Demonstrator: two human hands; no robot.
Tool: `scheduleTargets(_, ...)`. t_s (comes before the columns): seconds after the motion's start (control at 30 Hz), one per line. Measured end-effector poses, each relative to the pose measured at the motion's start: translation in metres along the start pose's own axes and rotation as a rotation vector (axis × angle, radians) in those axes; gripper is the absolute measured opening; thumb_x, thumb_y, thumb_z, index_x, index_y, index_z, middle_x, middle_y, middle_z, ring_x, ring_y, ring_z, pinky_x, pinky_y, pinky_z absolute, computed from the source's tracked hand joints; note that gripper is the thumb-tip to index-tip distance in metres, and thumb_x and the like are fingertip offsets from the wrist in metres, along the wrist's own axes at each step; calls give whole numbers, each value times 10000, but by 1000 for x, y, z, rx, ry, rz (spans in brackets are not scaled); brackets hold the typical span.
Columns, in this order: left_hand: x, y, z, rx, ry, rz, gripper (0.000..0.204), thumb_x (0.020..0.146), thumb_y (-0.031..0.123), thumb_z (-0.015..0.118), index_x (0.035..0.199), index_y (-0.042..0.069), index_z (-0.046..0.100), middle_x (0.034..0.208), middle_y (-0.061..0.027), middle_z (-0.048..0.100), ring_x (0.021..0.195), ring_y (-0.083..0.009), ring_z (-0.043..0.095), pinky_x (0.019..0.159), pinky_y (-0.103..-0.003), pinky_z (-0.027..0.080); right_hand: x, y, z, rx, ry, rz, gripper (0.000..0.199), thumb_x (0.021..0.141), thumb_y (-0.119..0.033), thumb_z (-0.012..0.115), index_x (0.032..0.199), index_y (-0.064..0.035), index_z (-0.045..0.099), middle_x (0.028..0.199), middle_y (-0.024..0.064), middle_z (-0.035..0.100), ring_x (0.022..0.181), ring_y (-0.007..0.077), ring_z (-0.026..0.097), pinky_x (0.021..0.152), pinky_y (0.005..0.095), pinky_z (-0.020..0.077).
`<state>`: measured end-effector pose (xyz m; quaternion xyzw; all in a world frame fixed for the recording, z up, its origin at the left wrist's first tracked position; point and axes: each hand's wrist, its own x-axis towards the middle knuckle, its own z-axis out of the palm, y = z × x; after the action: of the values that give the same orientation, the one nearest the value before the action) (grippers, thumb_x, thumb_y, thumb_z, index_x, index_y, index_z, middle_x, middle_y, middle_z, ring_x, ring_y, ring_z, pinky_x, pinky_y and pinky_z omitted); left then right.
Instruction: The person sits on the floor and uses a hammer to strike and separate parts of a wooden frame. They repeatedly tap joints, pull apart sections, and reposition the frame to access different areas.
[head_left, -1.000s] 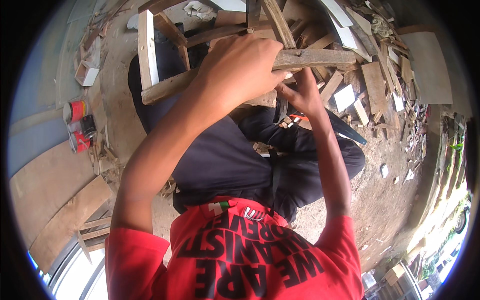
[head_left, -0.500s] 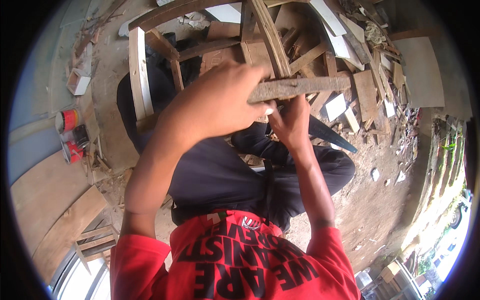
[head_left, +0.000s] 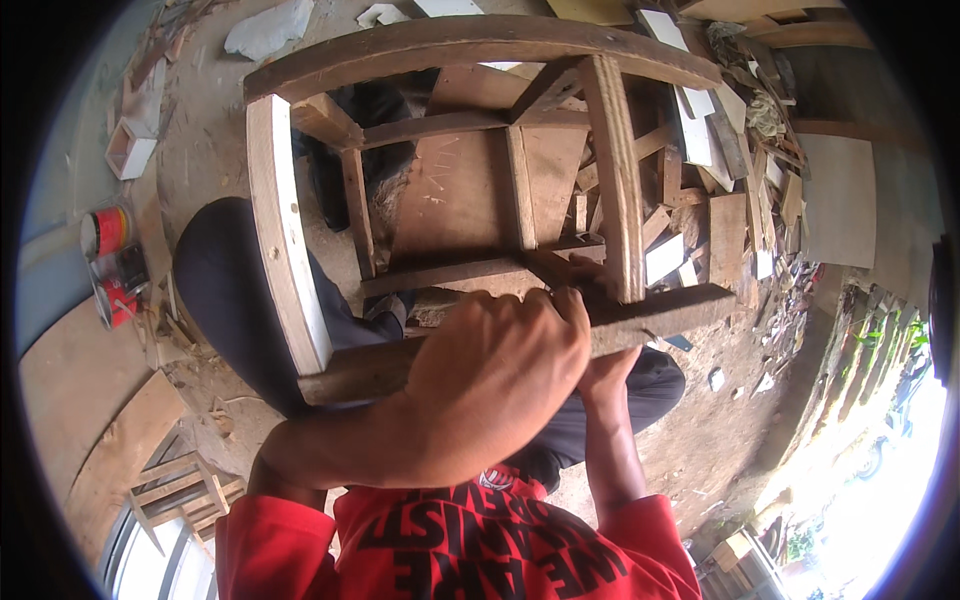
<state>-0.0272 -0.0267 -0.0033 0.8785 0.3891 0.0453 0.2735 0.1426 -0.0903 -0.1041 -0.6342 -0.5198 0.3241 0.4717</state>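
A wooden frame (head_left: 480,42), like that of a stool or small table, is tilted up in front of me above my legs. It has a curved far rail, a left post (head_left: 278,230) with a white face, a right post (head_left: 615,180) and inner cross rails. My left hand (head_left: 505,345) is closed over the rough near rail (head_left: 670,312), knuckles up. Just right of it, my right hand (head_left: 605,372) grips the same rail from below; most of its fingers are hidden behind the wood.
Offcuts and boards (head_left: 735,220) lie heaped at the right. A brown panel (head_left: 455,190) shows through the frame. Red and black cans (head_left: 112,265) stand at the left beside a white-edged box (head_left: 132,148). A small slatted wooden piece (head_left: 185,490) is at lower left.
The frame has tipped and come nearer, so its near rail now lies lower and runs across in front of me. Both hands moved down with it; the left now covers the rail's middle.
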Motion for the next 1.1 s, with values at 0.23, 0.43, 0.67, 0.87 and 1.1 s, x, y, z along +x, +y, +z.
scheduleTargets(0.23, -1, -1, 0, 31, -23, 19, 119, 790, 146, 621, 822, 44, 568, 694, -43, 561, 621, -172, 623, 601, -324, 507, -4, 3, -4, -52, -80, -24, 246, 866, 53, 667, 1103, 7, 622, 1078, 123, 660, 977, 239, 646, 845, 370, 512)
scheduleTargets(0.43, 3, 0, -3, 8, -70, -13, 112, 791, 142, 623, 819, 50, 566, 704, -47, 566, 635, -175, 628, 617, -333, 505, -14, 8, -3, 9, -31, 227, 233, 877, 14, 662, 1107, -17, 647, 1089, 125, 665, 997, 224, 650, 829, 356, 526)
scheduleTargets(0.67, 5, -2, -6, -38, -119, -34, 210, 823, 155, 621, 956, -6, 600, 757, -68, 595, 645, -180, 622, 628, -323, 504, -7, 5, -1, -167, -61, 234, 256, 886, -24, 645, 1142, -18, 653, 1123, 140, 670, 1026, 213, 648, 862, 355, 523)
scheduleTargets(0.87, 4, -3, -4, -112, -151, -57, 224, 841, 152, 618, 990, -13, 599, 772, -70, 590, 648, -181, 614, 637, -314, 504, -10, 0, 0, -154, -56, 202, 257, 887, -26, 646, 1144, -15, 649, 1123, 142, 667, 1029, 217, 647, 865, 358, 522)
scheduleTargets(1.1, 8, 0, -5, -99, -175, -104, 222, 838, 157, 626, 990, -3, 603, 749, -51, 567, 650, -170, 595, 620, -311, 491, 3, 6, 3, -145, -47, 165, 259, 888, -30, 648, 1146, -13, 644, 1123, 144, 664, 1033, 221, 644, 869, 361, 520)
